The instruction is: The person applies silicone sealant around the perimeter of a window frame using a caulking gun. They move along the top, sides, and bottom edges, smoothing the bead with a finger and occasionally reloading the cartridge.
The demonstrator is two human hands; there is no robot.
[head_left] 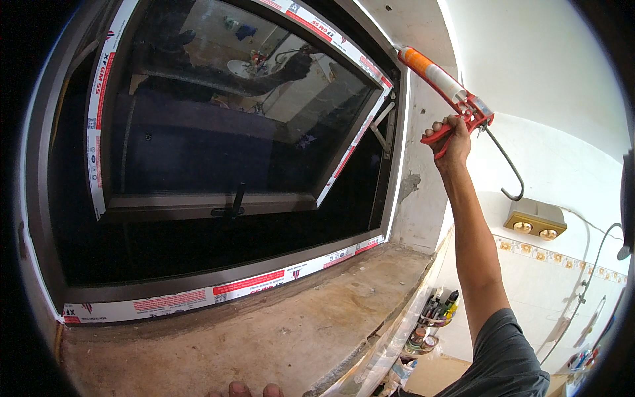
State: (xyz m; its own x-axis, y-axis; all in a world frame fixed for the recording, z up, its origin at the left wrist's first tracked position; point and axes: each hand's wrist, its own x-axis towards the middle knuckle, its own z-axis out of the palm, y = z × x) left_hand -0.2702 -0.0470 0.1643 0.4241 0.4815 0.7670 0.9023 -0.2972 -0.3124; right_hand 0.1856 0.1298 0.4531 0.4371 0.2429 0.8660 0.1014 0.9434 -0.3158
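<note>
The right hand (pixel 454 142) wraps the handle (pixel 433 137) of a red metal caulking gun (pixel 475 111), likely rigid, nose-heavy, best held there; the cropped left hand's (pixel 239 389) hold I cannot tell.

Here I am in what looks like a home bathroom: twin-bulb heater (pixel 537 221) up on the wall (pixel 549 152), flowered tile border (pixel 526 250) running below, hose (pixel 583 284) hanging down the tiles (pixel 516 301), bottles (pixel 452 306) crowding racks (pixel 436 323) by the window sill (pixel 218 347).
</note>
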